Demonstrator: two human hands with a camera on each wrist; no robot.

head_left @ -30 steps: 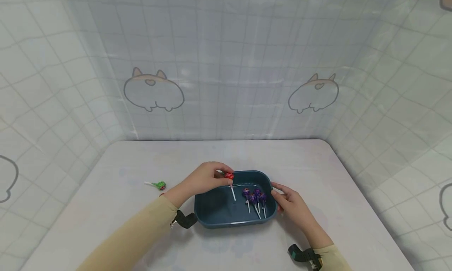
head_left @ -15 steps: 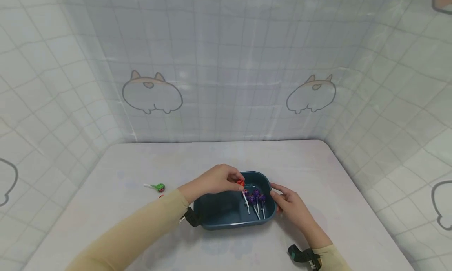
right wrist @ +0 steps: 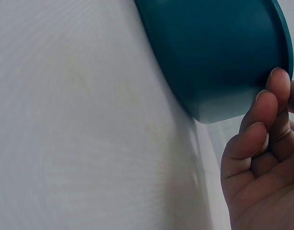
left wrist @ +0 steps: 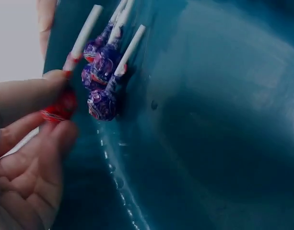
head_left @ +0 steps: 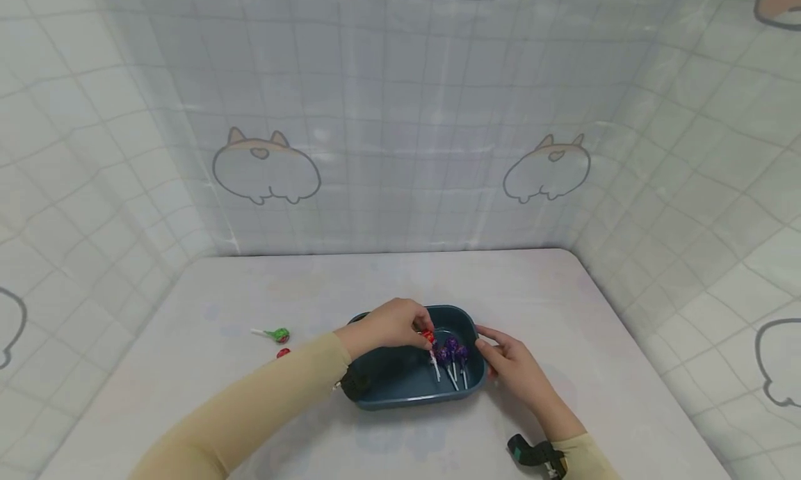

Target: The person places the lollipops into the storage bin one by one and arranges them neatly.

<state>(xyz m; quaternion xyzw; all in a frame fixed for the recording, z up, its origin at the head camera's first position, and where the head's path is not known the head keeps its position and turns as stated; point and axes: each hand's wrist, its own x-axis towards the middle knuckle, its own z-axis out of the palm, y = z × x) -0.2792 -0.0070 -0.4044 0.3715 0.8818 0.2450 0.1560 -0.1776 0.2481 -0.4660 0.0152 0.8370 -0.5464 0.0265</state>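
Observation:
My left hand [head_left: 400, 323] is over the right half of a dark teal tray [head_left: 407, 401], pinching a red-wrapped lollipop [left wrist: 60, 106] by its head between thumb and fingers. The white stick points toward the tray's near side in the head view. Just beside it, several purple-wrapped lollipops [left wrist: 102, 67] lie bunched inside the tray. At the tray's right end, my right hand [head_left: 512, 362] grips the rim; its fingertips [right wrist: 262, 108] press the outer wall in the right wrist view, and the thumb lies at the rim in the head view.
Left of the tray, a green-wrapped lollipop [head_left: 275, 335] lies on the pale table [head_left: 225, 292]. Nearer the left sleeve a red lollipop head [head_left: 284, 353] shows, the rest of it hidden by the arm. Tiled-pattern curtains [head_left: 400, 188] stand behind and along both sides.
My left hand has carried the red lollipop rightward and lower into the tray, up to the purple ones. My right hand has stayed on the tray's right end.

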